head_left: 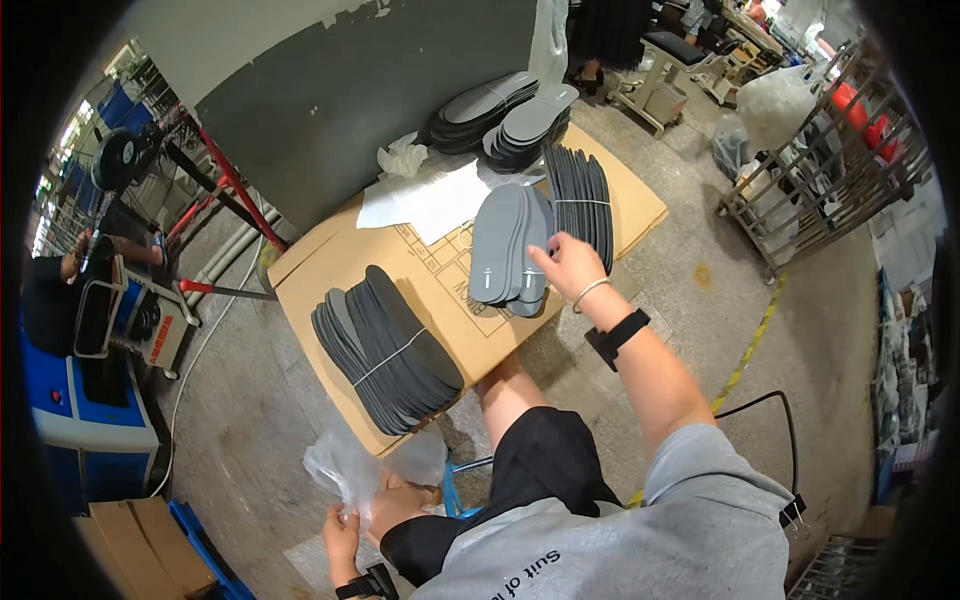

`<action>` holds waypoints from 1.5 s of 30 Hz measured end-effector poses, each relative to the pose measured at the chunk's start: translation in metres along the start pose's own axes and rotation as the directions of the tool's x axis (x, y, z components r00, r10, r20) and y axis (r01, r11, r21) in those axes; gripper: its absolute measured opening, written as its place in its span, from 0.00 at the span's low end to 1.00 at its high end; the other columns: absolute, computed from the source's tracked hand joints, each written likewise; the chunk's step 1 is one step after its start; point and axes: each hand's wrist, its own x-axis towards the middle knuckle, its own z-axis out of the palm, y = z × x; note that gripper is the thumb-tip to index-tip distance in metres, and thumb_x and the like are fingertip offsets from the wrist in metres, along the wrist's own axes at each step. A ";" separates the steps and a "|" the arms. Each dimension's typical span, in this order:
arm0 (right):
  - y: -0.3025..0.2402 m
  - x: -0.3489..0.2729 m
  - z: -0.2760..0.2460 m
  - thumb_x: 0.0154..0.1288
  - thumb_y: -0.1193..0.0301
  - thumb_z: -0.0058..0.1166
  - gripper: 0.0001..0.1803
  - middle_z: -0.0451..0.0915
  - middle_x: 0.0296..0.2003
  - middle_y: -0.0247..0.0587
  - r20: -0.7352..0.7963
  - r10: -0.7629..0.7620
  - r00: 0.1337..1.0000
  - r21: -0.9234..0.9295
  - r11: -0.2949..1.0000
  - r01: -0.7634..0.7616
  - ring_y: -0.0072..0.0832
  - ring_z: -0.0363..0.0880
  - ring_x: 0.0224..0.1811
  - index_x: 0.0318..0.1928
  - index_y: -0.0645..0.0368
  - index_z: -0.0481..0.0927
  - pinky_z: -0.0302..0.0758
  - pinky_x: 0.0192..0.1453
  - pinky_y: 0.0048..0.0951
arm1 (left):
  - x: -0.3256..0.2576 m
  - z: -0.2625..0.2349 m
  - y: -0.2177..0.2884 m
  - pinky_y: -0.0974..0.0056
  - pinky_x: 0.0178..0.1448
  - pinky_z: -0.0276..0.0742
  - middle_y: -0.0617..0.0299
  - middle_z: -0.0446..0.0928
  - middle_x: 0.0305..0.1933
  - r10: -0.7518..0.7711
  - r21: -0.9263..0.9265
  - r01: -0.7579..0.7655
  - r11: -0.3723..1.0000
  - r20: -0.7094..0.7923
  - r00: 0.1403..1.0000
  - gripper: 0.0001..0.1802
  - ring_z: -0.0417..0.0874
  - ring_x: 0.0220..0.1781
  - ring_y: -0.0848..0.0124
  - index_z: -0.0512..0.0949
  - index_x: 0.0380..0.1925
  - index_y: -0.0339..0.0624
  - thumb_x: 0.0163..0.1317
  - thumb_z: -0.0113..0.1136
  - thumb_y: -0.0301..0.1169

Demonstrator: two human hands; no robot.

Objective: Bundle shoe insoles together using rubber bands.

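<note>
At the lower left, my left hand [342, 538] pinches the edge of a clear plastic bag [345, 465] that hangs beside my leg. My right hand [574, 268] is curled at the right side of a loose pile of grey insoles [500, 245], its thumb over their edge; how many it grips is hidden. Right behind that hand lies a tied bundle of dark insoles [580, 205] standing on edge. Another tied bundle of black insoles [385, 350] rests on the near left of the cardboard box [455, 345] that serves as a work surface.
More insole stacks [520, 120] sit at the box's far end, by a white sheet [420, 205] and crumpled plastic. A grey wall panel [380, 90] stands behind. On the right is a metal cage trolley [830, 150]; blue machinery [95, 420] is at left.
</note>
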 end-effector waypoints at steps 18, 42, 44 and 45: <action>-0.061 0.012 0.081 0.37 0.57 0.68 0.57 0.56 0.54 0.58 -0.131 0.418 0.899 -0.308 0.845 -0.438 0.46 0.59 0.58 0.64 0.56 0.44 0.62 0.57 0.40 | -0.016 0.004 -0.009 0.71 0.31 0.69 0.62 0.72 0.25 0.016 -0.403 -0.009 0.915 0.013 1.000 0.19 0.72 0.26 0.75 0.65 0.48 0.31 0.56 0.53 0.27; -0.026 0.021 -0.001 0.49 0.63 0.54 0.26 0.75 0.36 0.60 -0.403 0.008 0.915 0.053 0.998 0.014 0.52 0.75 0.40 0.45 0.66 0.64 0.71 0.46 0.42 | -0.011 -0.004 -0.002 0.70 0.29 0.73 0.62 0.72 0.26 -0.006 -0.508 0.040 0.861 0.069 0.998 0.20 0.73 0.27 0.75 0.65 0.47 0.31 0.57 0.54 0.30; -0.004 0.032 -0.033 0.50 0.64 0.53 0.27 0.74 0.37 0.62 -0.544 -0.017 0.839 0.021 0.999 0.034 0.53 0.74 0.40 0.47 0.66 0.62 0.71 0.45 0.43 | -0.008 -0.003 0.002 0.70 0.29 0.73 0.62 0.72 0.25 -0.004 -0.522 0.042 0.852 0.074 0.997 0.21 0.73 0.26 0.75 0.65 0.47 0.31 0.56 0.55 0.31; 0.007 0.035 -0.045 0.51 0.65 0.53 0.27 0.74 0.37 0.62 -0.596 -0.047 0.801 -0.042 0.999 0.027 0.52 0.74 0.40 0.48 0.67 0.61 0.71 0.45 0.43 | -0.007 -0.003 0.003 0.70 0.29 0.73 0.62 0.72 0.25 -0.002 -0.520 0.042 0.853 0.077 0.997 0.21 0.73 0.26 0.75 0.65 0.47 0.31 0.56 0.55 0.31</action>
